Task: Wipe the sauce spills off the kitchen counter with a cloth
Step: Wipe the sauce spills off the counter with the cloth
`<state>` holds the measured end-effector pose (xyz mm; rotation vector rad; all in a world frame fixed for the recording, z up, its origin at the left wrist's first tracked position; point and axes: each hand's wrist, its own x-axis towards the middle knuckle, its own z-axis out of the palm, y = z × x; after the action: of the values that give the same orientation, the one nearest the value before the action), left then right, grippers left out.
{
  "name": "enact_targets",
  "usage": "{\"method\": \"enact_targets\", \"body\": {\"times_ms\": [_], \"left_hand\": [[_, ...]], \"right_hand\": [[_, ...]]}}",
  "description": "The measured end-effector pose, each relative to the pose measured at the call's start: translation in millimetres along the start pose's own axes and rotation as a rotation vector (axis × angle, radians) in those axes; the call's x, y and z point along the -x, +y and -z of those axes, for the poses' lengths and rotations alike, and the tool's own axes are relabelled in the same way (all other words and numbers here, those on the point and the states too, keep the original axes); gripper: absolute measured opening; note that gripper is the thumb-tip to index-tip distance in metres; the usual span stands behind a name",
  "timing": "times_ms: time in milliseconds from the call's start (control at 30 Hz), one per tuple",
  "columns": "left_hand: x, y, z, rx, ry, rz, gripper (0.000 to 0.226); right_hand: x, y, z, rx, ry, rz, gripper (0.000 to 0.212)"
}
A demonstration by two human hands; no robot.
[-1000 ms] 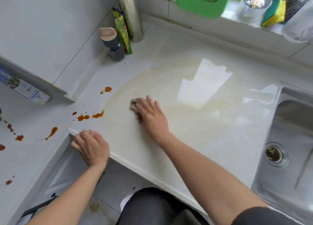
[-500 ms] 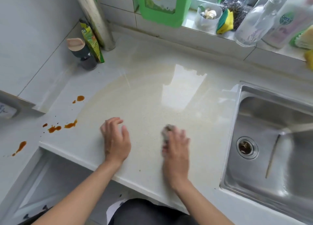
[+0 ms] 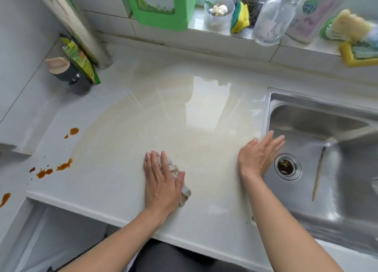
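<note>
Left hand (image 3: 162,182) presses flat on the stained cloth (image 3: 178,174) to pin it against the desk (image 3: 204,128), while right hand (image 3: 258,155) hangs open, holding nothing, at the sink's (image 3: 319,128) edge

The counter (image 3: 114,181) is white with a yellowish smear; orange-brown sauce spots (image 3: 63,166) lie at nine o'clock. The cloth (image 3: 177,175) is pale with brown stains. At twelve o'clock, the jug (image 3: 161,5) is green.

The pale counter (image 3: 126,192) carries a crumpled cloth (image 3: 177,174), brown sauce spills (image 3: 64,166) at left, and a dark capped bottle (image 3: 69,77) in the corner.
</note>
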<state>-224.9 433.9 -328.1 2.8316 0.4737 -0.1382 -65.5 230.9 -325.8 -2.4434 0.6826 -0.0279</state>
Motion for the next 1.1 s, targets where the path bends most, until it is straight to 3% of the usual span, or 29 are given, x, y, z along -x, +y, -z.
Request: {"method": "enact_targets", "body": {"times_ms": [200,400,467,600,800,867,967,1100], "left_hand": [[-74.6,84.5,-12.1,-0.041,-0.002,-0.461,0.059],[-211.8,139.3,-12.3,-0.130,0.008,-0.890,0.027],[-259.1,129.5,3.8,-0.137,0.029,-0.832,0.020],[-317.0,58.7,45.0,-0.003,0.075,-0.379,0.031],[-271.9,-96.3,75.7,0.057,0.211,0.215,0.040],[-240.5,-103.8,65.5,0.052,0.242,0.233,0.036],[-204.1,-50.8,43.1,0.101,0.240,0.108,0.034],[-174.5,73.2,-1.0,0.035,0.113,-0.411,0.031]], "right_hand": [[-2.7,-1.1,-1.4,-0.148,0.037,-0.116,0.039],[-8.3,-2.8,-8.5,-0.098,0.069,-0.141,0.039],[-10.1,-4.3,-11.9,-0.062,0.063,-0.121,0.040],[-12.6,-1.2,-14.6,-0.006,0.090,-0.117,0.043],[-12.6,-2.5,-15.8,0.050,0.105,-0.096,0.043],[-12.5,-2.2,-16.3,0.062,0.118,-0.098,0.041],[-12.4,-1.3,-15.6,0.065,0.120,-0.068,0.038],[-15.2,1.6,-15.5,0.057,0.121,-0.065,0.031]]}}
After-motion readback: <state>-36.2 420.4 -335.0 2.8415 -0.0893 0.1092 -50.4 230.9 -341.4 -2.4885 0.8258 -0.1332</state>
